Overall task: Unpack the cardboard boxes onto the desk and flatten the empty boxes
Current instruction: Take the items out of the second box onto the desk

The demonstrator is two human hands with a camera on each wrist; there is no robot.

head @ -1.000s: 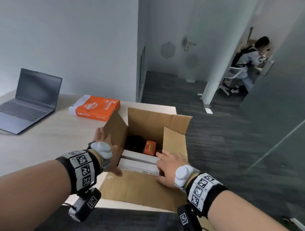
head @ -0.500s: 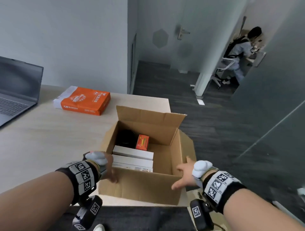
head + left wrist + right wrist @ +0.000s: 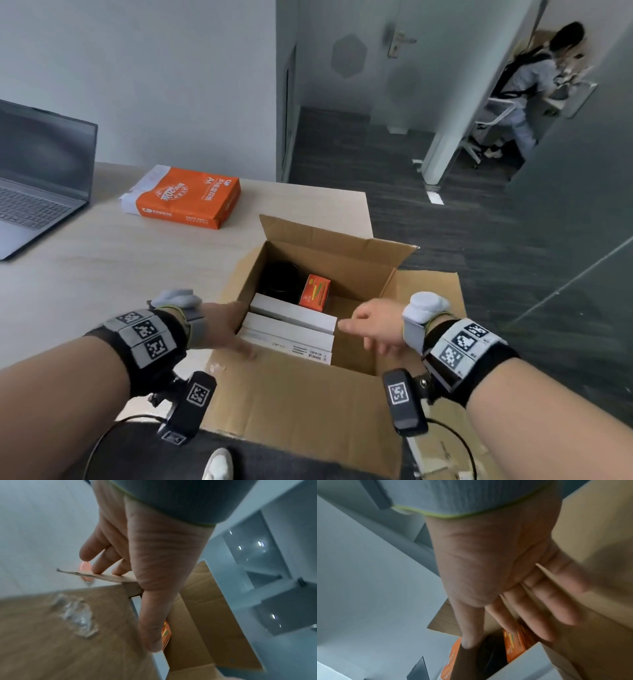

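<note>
An open cardboard box (image 3: pixel 298 394) stands on the desk's near right corner with its flaps folded outward. Inside lie stacked white flat boxes (image 3: pixel 291 329), a small orange box (image 3: pixel 314 291) and a black round object (image 3: pixel 282 279). My left hand (image 3: pixel 222 325) is at the box's near left corner. In the left wrist view its fingers (image 3: pixel 101 566) rest straight on the left flap's edge (image 3: pixel 75 573) and the thumb points down inside. My right hand (image 3: pixel 373 325) hovers over the box's right side, fingers spread (image 3: pixel 539 608), holding nothing.
An orange ream of paper (image 3: pixel 186 197) lies on the desk (image 3: pixel 102 267) behind the box. An open laptop (image 3: pixel 37 178) sits at the far left. Dark carpet floor and a glass wall are on the right. A person (image 3: pixel 534 78) sits far off.
My right hand came in from outside the right flap to above the box opening. My left hand shifted from the front wall to the left flap corner. The flaps now lie spread outward.
</note>
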